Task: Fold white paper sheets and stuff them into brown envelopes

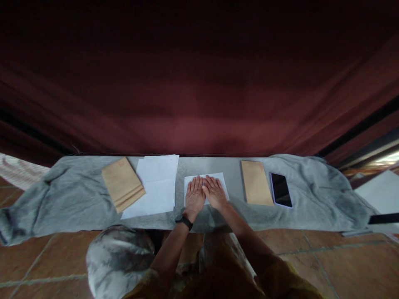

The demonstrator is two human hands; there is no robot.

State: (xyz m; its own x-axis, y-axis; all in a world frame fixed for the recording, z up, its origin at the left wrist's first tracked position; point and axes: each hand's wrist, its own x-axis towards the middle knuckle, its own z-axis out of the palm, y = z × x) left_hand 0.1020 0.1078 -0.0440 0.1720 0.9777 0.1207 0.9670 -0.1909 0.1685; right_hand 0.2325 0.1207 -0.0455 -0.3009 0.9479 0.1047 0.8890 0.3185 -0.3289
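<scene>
My left hand [195,195] lies flat on a folded white sheet of paper [220,177], its fingers stretched out and pointing away from me. Beside it, my right hand [215,192] also rests flat on the same paper, with its thumb touching the left hand. Both palms cover most of the sheet, so only its edges and corners show. To the left is a stack of white paper sheets [158,187], with a faint crease across the top one. Several brown envelopes [121,182] overlap the left edge of that stack. On the right, a single brown envelope [256,182] lies on the cloth.
A phone [281,190] with a pale purple case lies right of the single envelope. Grey cloth [318,191] covers the narrow work surface and bunches at both ends. Dark red fabric [199,104] hangs along the far edge. Brown floor tiles [46,265] show below.
</scene>
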